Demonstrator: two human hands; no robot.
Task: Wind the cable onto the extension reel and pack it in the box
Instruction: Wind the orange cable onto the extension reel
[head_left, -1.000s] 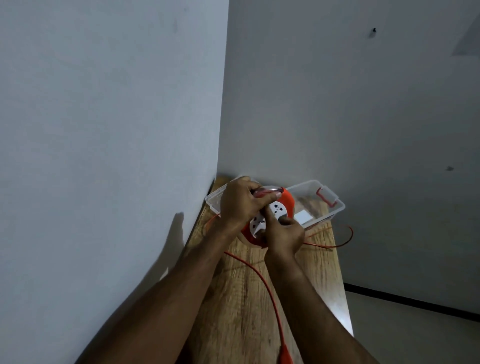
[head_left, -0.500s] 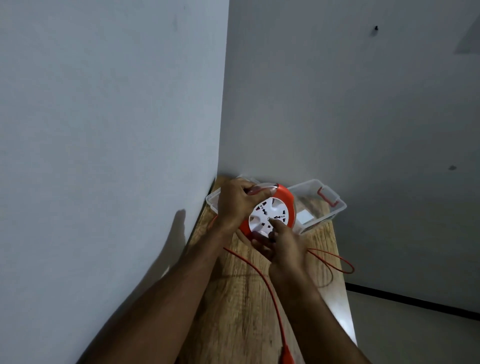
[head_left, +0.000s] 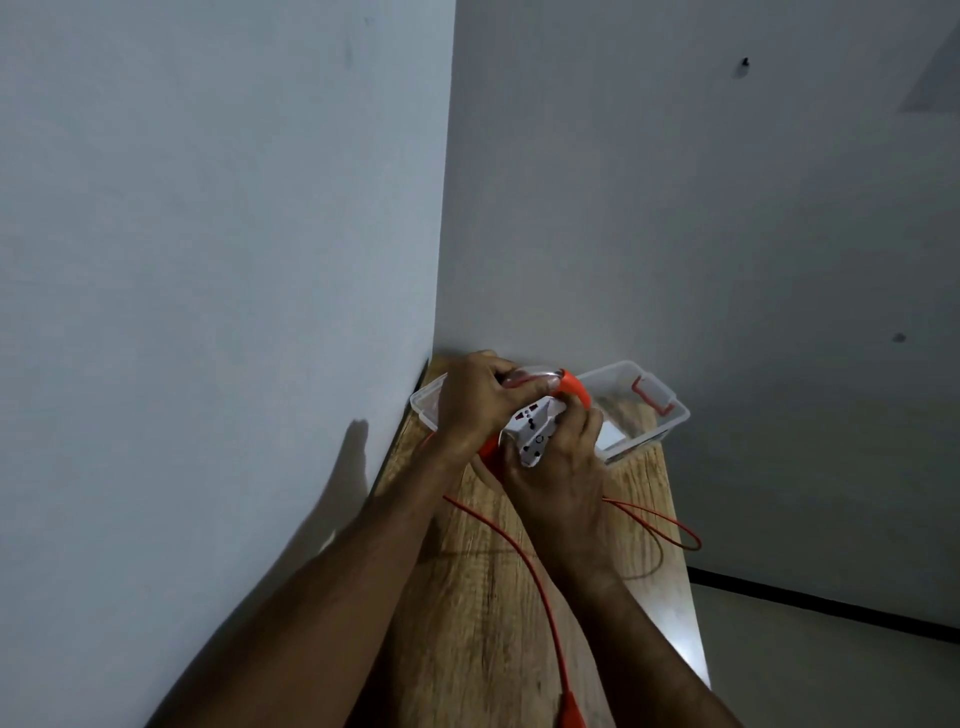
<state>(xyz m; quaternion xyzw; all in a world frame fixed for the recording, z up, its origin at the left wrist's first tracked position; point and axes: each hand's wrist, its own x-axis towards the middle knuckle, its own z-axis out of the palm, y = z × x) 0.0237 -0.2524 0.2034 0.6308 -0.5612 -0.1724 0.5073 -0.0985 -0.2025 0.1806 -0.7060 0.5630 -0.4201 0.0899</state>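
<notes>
An orange extension reel (head_left: 574, 391) with a white socket face (head_left: 535, 428) is held above the wooden table (head_left: 493, 597). My left hand (head_left: 475, 400) grips the reel's clear handle from above. Over the white face lies my right hand (head_left: 558, 467), fingers on its far rim. The orange cable (head_left: 524, 561) runs from under the reel down the table to an orange plug (head_left: 569, 712) at the near edge, and loops off the right side. Behind the reel stands the clear plastic box (head_left: 670, 415) with red latches.
The table stands in a corner, with a grey wall (head_left: 223, 260) on the left and another behind. Its right edge drops to the floor (head_left: 831, 670). A white card lies inside the box (head_left: 610, 436).
My right hand has moved up from below the reel onto its white face, which has turned. The cable loop on the right has shifted slightly.
</notes>
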